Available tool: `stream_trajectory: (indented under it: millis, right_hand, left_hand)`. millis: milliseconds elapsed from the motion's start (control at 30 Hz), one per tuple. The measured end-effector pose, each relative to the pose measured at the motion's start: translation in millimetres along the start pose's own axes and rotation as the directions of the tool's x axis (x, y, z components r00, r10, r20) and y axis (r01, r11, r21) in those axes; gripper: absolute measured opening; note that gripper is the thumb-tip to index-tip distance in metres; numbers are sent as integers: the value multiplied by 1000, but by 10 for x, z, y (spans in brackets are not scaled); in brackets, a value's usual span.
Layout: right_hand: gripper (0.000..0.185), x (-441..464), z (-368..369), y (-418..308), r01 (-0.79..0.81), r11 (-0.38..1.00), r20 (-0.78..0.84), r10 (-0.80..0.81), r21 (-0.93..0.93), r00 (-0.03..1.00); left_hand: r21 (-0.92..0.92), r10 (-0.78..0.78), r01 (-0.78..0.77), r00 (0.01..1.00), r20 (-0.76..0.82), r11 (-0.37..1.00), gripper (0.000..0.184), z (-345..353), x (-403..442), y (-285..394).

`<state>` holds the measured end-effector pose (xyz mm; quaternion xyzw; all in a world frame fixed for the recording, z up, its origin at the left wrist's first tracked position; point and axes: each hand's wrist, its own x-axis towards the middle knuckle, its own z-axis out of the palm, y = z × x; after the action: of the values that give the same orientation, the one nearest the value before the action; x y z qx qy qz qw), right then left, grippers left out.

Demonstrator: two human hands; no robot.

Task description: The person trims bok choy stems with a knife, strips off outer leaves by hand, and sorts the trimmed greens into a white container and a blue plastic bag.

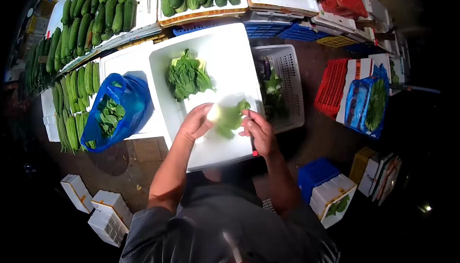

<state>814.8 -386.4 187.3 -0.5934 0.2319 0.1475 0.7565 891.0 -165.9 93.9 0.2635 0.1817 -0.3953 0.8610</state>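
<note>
Over a white foam box (160, 61), my left hand (196, 120) grips the pale base of a bok choy (227, 119), which is blurred by motion. On its other side my right hand (258, 131) pinches the leafy end between thumb and fingers. A thin dark item with a red end (255, 153) shows just below my right hand; whether that hand holds it I cannot tell. Farther back inside the box lies a pile of bok choy (188, 76), leaves toward me.
Left of the box stands a blue plastic bag (139, 97) of leafy greens. A white perforated basket (292, 81) with greens and eggplant sits to the right. Cucumbers (117, 16) and ridged gourds (76, 88) fill trays behind and left. A red crate (330, 83) is farther right.
</note>
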Motion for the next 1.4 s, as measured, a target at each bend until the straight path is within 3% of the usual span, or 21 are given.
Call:
stream_trajectory:
  millis: [100, 133, 167, 267, 300, 367, 400, 467, 500, 533, 633, 667, 733, 833, 867, 967, 1000, 1100, 1200, 1333, 1400]
  right_hand:
    - [43, -3, 70, 52, 11, 997, 121, -1, -78, 993]
    - [42, -13, 82, 126, 70, 993, 145, -84, 97, 986]
    - [42, -39, 65, 178, 74, 988, 116, -90, 134, 989]
    - [43, -110, -43, 222, 72, 979, 79, -89, 192, 993]
    - [43, -134, -67, 212, 76, 981, 80, -91, 176, 993]
    - [43, -246, -29, 75, 72, 986, 80, -85, 148, 993]
    - [44, -311, -55, -58, 43, 999, 98, -42, -15, 994]
    - [45, -416, -195, -211, 188, 936, 161, -144, -299, 976]
    - [45, -460, -277, -268, 257, 865, 201, -185, -430, 962]
    - [50, -492, -344, -315, 500, 644, 268, -429, -579, 863]
    - [57, -759, -269, -819, 421, 579, 317, -277, -698, 907]
    - [68, -775, -258, -870, 433, 540, 338, -272, -721, 901]
    - [70, -807, -251, -944, 419, 537, 351, -230, -732, 908]
    - [71, -835, -323, -948, 437, 541, 371, -233, -719, 899]
    - [70, -850, -337, -957, 434, 544, 371, -228, -718, 900]
    - [66, -809, -425, -903, 468, 547, 391, -260, -694, 883]
    - [65, -798, -448, -876, 485, 548, 400, -277, -681, 874]
    - [56, -820, -481, -939, 454, 602, 397, -236, -657, 887]
    - [50, -734, -611, -770, 493, 600, 382, -313, -630, 869]
    - [44, -748, -637, -789, 502, 651, 376, -337, -569, 863]
    - [43, -697, -676, -701, 522, 654, 379, -362, -548, 852]
  left_hand:
    - [71, -8, 3, 998, 64, 997, 32, 294, -116, -134]
    - [86, 23, -25, 999, 25, 996, 35, 408, -154, -182]
    - [101, 54, -53, 998, -13, 993, 39, 508, -199, -220]
    - [275, 97, -141, 981, 167, 951, 41, 809, -430, -220]
    - [527, 191, -245, 969, 155, 814, 44, 889, -480, -229]
    - [653, 190, -184, 980, 62, 735, 60, 1028, -585, -194]
    - [726, 236, -194, 971, 46, 660, 60, 1097, -634, -182]
    - [850, 325, -194, 945, 28, 490, 62, 1216, -707, -181]
    - [847, 366, -238, 929, 55, 476, 60, 1169, -685, -226]
    - [854, 393, -277, 915, 94, 440, 59, 1191, -703, -224]
    - [882, 413, -307, 899, 146, 357, 56, 1465, -807, -192]
    - [891, 411, -315, 896, 165, 328, 56, 1492, -810, -197]
    - [921, 433, -325, 877, 208, 214, 55, 1600, -852, -220]
    - [919, 433, -349, 868, 244, 183, 53, 1700, -872, -268]
    - [900, 467, -423, 820, 331, 105, 49, 1685, -855, -298]
    - [913, 434, -400, 839, 328, 84, 49, 1744, -876, -310]
    - [922, 415, -361, 867, 275, 143, 48, 1745, -877, -332]
    - [928, 411, -356, 866, 284, 110, 47, 1763, -853, -358]
    - [923, 355, -292, 915, 193, 250, 50, 1805, -850, -392]
    - [916, 387, -362, 880, 274, 173, 49, 1776, -804, -429]
    - [901, 386, -377, 880, 277, 213, 49, 1746, -811, -452]
